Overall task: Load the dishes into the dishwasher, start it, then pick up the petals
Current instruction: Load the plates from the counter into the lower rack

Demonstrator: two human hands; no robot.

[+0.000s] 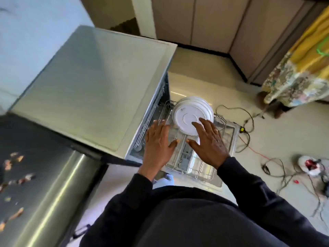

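Note:
Several white plates (187,113) stand on edge in the wire rack (224,129) pulled out of the dishwasher (96,82), whose grey top fills the middle left. My right hand (208,141) hovers open at the front plate, fingertips at its face, and grips nothing. My left hand (157,143) is spread flat over the rack's left side, beside the plates, and holds nothing. Orange and pink petals (16,168) lie scattered on the dark surface at the far left.
The open dishwasher door (206,177) lies under the rack. Tangled cables (249,125) and a white and red object (309,165) lie on the floor to the right. A table with a floral and yellow cloth (295,75) stands at the far right. Cabinets line the back.

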